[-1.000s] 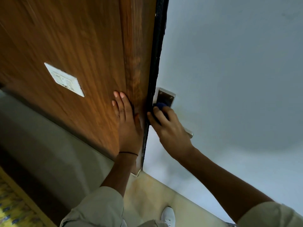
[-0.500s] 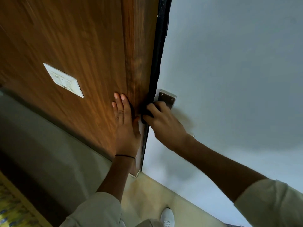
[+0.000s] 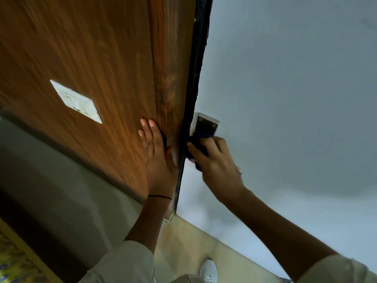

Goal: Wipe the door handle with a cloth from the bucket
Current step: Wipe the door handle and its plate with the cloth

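Here the right hand [image 3: 217, 162] is curled around one dark blue cloth [image 3: 196, 147], pressing it against the door handle [image 3: 206, 124], whose metal plate shows just above the fingers at the edge of the pale door [image 3: 285, 99]; the lever itself is mostly hidden under the hand. The left hand [image 3: 158, 158] lies flat and open, holding nothing, on the brown wooden panel [image 3: 91, 58] just beside the black door edge. One white switch plate [image 3: 76, 101] sits on that panel, and one white shoe [image 3: 208, 269] shows on the floor below.
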